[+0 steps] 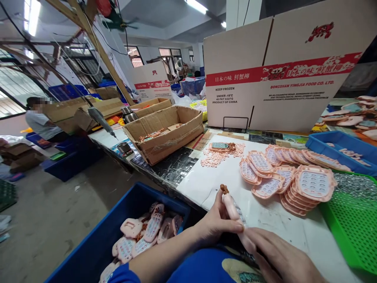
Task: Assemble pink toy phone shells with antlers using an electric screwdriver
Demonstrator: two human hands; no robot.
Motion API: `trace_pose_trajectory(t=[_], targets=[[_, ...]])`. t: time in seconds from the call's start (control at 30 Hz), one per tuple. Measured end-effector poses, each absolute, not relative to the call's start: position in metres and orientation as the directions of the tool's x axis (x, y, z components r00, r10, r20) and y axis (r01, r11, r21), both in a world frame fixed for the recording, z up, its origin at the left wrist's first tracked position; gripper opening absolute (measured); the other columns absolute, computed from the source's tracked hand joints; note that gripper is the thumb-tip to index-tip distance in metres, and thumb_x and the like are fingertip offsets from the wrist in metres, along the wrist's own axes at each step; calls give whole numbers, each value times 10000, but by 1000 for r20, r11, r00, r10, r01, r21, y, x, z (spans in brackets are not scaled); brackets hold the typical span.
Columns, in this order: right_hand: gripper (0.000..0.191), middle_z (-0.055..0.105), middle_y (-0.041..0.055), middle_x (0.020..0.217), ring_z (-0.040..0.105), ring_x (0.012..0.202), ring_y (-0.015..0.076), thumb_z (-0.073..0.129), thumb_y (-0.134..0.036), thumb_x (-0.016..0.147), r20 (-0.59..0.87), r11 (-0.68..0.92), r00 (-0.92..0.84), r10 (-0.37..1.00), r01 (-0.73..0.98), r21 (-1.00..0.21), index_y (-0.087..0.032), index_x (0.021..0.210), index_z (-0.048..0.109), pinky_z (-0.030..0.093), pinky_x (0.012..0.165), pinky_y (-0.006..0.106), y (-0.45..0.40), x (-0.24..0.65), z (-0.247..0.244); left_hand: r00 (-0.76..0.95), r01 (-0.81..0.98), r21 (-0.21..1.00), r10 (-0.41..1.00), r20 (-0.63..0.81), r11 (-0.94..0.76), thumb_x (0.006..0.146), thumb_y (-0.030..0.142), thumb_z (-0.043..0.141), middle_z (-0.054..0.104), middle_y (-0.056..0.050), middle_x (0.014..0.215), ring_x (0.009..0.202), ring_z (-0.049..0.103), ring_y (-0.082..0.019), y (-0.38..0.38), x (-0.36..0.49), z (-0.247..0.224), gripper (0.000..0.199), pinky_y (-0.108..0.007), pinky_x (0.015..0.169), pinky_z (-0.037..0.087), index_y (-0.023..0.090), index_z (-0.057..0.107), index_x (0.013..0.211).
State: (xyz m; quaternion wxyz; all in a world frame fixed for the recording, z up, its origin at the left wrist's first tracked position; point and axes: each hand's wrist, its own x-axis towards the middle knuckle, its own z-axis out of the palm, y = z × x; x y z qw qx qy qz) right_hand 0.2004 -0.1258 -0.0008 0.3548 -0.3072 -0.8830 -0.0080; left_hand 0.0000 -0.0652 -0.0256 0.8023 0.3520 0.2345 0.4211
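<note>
The left grip is closed round a slim pink toy, with the thumb laid across its near side and the fingers curled behind it. The right grip is bent in at the toy's lower end, touching it; how tightly its fingers close there cannot be told (the back of the hand hides the tips). The toy is held tilted and nearly edge-on, just off the near edge of the white table, above the person's lap. It shows a smooth pink side, a greyish face turned away, and a brown knob at its upper end. Beyond the hands, pink keypad panels lie stacked on the table, beside a green tray. A blue tub of similar toys stands to the left.
</note>
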Motion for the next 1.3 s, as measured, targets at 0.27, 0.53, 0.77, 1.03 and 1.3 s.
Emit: trace_pose_trajectory(t=[0.27, 0.53, 0.77, 1.03, 1.3], targets=[[847, 600, -45, 538, 560, 448, 131, 492, -24, 826, 489, 670, -464, 739, 582, -461, -45, 1605, 160, 472, 466, 218, -21, 144, 164, 469, -496, 816, 882, -37, 298, 529, 151, 908, 658, -50, 1119, 1031, 655, -235, -60, 8, -16, 924, -381, 942, 461, 238, 396, 1294], [910, 658, -15, 584, 615, 473, 146, 474, 44, 774, 368, 549, -418, 830, 503, -668, -51, 1613, 134, 512, 488, 233, 42, 108, 210, 489, -499, 812, 872, -24, 303, 534, 159, 908, 645, -64, 1174, 1085, 648, -267, -57, 1, -22, 933, -410, 972, 437, 248, 384, 1300], [902, 653, -31, 589, 610, 467, 125, 494, 42, 796, 359, 543, -420, 834, 504, -672, -87, 1619, 148, 506, 471, 201, 42, 106, 205, 502, -517, 787, 864, -39, 336, 525, 143, 905, 633, -60, 1207, 1089, 653, -265, -57, 4, -26, 940, -399, 970, 430, 256, 386, 1299], [903, 637, -44, 565, 606, 447, 131, 477, 45, 777, 370, 558, -430, 823, 491, -670, -86, 1615, 169, 507, 483, 229, 44, 104, 204, 512, -518, 786, 858, -32, 338, 539, 144, 892, 660, -64, 1160, 1109, 662, -295, -58, 3, -26, 924, -447, 1012, 422, 249, 392, 1309], [910, 636, -46, 586, 603, 448, 127, 480, 27, 775, 351, 546, -431, 831, 511, -664, -107, 1619, 167, 504, 477, 230, 46, 104, 204, 511, -512, 789, 859, -39, 341, 551, 159, 894, 663, -69, 1143, 1096, 663, -291, -59, 3, -27, 907, -435, 992, 437, 241, 401, 1309]])
